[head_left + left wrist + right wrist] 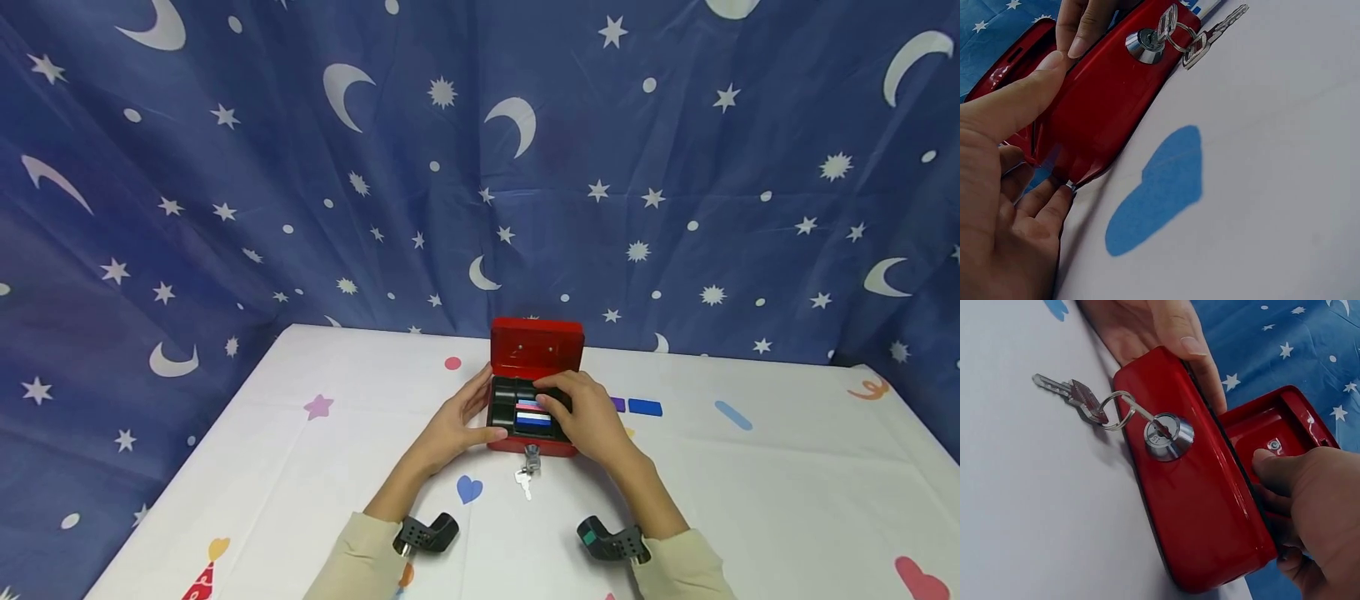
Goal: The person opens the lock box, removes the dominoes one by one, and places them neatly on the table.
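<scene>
A red cash box stands on the table with its lid raised at the back. Inside it is a black compartment tray with small coloured bars in blue, white and pink. My left hand holds the box's left side, thumb at the front rim and fingers around the side. My right hand reaches over the tray's right part, thumb and fingers bent down near the bars; I cannot tell whether it pinches one. From the front lock a key sticks out, with a second key hanging on its ring.
Right of the box, partly behind my right hand, lie a purple piece and a blue rectangular piece. The white tablecloth carries printed shapes, among them a blue heart. A dark blue curtain with moons and stars hangs behind the table.
</scene>
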A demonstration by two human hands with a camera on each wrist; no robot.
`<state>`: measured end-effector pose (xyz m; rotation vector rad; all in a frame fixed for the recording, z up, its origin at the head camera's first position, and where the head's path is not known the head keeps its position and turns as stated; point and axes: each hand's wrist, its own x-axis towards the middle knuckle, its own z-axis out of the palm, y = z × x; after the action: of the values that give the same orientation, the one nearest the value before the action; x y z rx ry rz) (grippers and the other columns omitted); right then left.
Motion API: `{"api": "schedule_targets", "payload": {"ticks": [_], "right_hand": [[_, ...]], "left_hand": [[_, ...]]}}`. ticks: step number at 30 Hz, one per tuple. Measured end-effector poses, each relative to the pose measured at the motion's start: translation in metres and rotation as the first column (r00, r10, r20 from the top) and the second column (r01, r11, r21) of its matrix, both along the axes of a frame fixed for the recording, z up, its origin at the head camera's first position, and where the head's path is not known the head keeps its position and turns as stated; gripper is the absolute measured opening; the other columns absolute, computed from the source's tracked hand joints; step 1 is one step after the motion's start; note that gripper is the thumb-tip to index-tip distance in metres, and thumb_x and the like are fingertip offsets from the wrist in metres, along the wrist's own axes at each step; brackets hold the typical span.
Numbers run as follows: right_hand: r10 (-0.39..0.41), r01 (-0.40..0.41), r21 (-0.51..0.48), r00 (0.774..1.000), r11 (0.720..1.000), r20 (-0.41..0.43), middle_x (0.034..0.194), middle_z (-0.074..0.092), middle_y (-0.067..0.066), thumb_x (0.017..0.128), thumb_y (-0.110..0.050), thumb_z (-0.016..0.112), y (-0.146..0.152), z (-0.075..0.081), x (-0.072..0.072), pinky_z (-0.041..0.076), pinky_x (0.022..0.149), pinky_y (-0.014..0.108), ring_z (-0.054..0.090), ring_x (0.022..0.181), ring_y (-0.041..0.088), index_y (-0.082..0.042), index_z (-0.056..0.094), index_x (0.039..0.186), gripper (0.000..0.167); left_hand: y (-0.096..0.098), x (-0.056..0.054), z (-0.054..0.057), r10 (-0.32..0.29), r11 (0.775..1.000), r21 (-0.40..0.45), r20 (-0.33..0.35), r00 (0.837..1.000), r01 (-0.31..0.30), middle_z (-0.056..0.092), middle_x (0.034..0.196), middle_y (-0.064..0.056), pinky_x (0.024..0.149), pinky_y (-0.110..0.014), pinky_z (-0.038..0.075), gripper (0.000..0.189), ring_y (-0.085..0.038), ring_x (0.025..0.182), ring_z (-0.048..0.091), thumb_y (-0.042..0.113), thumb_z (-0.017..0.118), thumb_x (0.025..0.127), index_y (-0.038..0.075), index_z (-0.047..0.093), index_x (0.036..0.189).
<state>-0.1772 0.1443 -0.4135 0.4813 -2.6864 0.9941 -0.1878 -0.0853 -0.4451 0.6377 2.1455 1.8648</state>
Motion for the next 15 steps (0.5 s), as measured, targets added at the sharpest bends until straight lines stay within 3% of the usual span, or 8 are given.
{"api": "schedule_targets", "payload": {"ticks": [5,15], "right_hand": [[0.007,-0.007,0.037,1.0,0.999,-0.005,0.108,0.067,0.005,0.087,-0.018,0.071,-0.0008,-0.0009,0.0002,0.049,0.093,0.049,0.059,0.104,0.026,-0.011,0.071,0.11,0.024],[-0.006,0.009,0.104,0.999,0.995,-0.036,0.105,0.069,0.005,0.088,-0.017,0.07,-0.0036,0.0012,0.0018,0.052,0.085,0.045,0.058,0.098,0.024,-0.015,0.073,0.108,0.021]], "left_hand": [[-0.0011,-0.0012,-0.0061,0.016,1.0,-0.005,-0.019,1.0,-0.016,0.028,0.154,-0.002,0.11,-0.033,0.029,0.092,-0.021,0.137,0.033,0.013,0.078,0.079,0.021,0.025,0.153],[-0.0002,-0.0023,-0.0047,0.003,1.0,0.009,-0.017,1.0,-0.003,0.029,0.154,-0.005,0.11,-0.034,0.029,0.093,-0.024,0.138,0.033,0.009,0.078,0.079,0.018,0.023,0.153]]}}
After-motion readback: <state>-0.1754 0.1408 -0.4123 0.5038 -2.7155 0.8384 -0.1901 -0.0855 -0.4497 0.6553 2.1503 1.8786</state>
